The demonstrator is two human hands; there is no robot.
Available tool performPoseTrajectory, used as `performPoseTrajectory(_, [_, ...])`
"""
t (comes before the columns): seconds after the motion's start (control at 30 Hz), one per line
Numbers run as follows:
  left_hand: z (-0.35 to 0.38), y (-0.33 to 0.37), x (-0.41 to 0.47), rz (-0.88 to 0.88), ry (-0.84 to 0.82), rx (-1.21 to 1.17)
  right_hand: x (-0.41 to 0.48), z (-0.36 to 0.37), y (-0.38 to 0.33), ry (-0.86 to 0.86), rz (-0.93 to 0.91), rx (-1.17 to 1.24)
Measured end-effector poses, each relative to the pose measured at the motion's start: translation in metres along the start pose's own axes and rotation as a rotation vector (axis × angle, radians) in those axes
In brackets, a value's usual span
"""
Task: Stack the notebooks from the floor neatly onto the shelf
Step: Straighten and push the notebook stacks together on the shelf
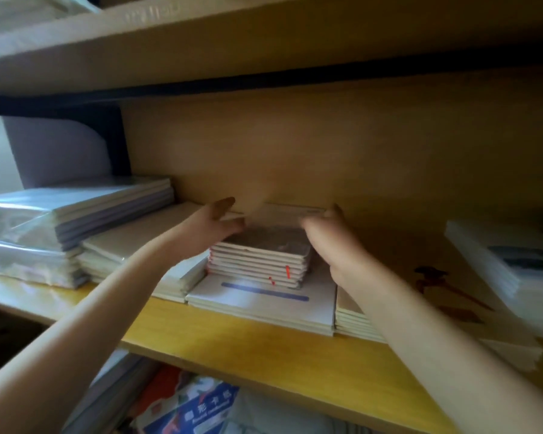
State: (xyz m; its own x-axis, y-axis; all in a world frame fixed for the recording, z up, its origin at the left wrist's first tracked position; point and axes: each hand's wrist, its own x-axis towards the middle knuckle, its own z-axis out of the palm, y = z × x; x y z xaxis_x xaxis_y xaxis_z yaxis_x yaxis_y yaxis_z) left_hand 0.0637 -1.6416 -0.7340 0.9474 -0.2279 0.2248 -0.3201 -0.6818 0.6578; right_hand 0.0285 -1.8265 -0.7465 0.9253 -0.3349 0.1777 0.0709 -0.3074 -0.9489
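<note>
Notebooks (259, 261) lie stacked between the left hand (213, 225) and right hand (331, 238).

Pale light at the left falls across a yellow wooden shelf (232, 336).

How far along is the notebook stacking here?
Done: a small notebook stack sits on a white pile on the shelf. In hand: the left hand and right hand flank that stack, apparently squaring it. Left: unknown, because the floor is out of view.
</note>
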Motion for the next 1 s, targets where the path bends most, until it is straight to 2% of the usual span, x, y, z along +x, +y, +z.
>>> performPoseTrajectory(0.07, [0.002,-0.008,-0.028,0.123,-0.017,0.167,-0.022,-0.013,-0.004,-0.162,0.005,-0.045])
performPoseTrajectory(0.13, [0.010,-0.019,-0.044,0.197,0.000,0.271,-0.033,-0.016,0.003,-0.255,0.133,0.032])
performPoseTrajectory(0.23, [0.015,-0.030,-0.047,0.159,0.091,0.202,-0.047,-0.004,0.003,-0.386,0.266,0.441])
performPoseTrajectory(0.3, [0.014,-0.032,-0.047,0.140,0.114,0.165,-0.047,0.010,0.003,-0.388,0.325,0.570])
performPoseTrajectory(0.43, [0.016,-0.031,-0.050,0.223,0.151,0.446,-0.049,0.020,0.004,-0.340,0.300,0.465])
performPoseTrajectory(0.53, [0.015,-0.031,-0.049,0.236,0.171,0.494,-0.054,0.016,0.001,-0.331,0.265,0.422])
performPoseTrajectory(0.6, [0.014,-0.030,-0.049,0.203,0.142,0.455,-0.063,0.019,0.001,-0.251,0.164,0.281])
performPoseTrajectory(0.67, [0.011,-0.029,-0.057,0.169,0.152,0.324,-0.080,0.028,0.001,-0.086,-0.080,0.043])
performPoseTrajectory(0.77, [-0.011,-0.039,-0.077,0.254,0.386,0.397,-0.111,0.045,0.001,-0.016,-0.550,-0.230])
performPoseTrajectory(0.83, [-0.040,-0.059,-0.091,0.230,0.507,0.419,-0.120,0.053,0.003,0.028,-0.789,-0.388])
performPoseTrajectory(0.9, [-0.067,-0.088,-0.102,0.122,0.574,0.343,-0.119,0.061,0.004,0.050,-0.871,-0.490])
performPoseTrajectory(1.0, [-0.082,-0.115,-0.114,-0.129,0.634,0.100,-0.113,0.080,0.001,-0.075,-0.862,-0.672])
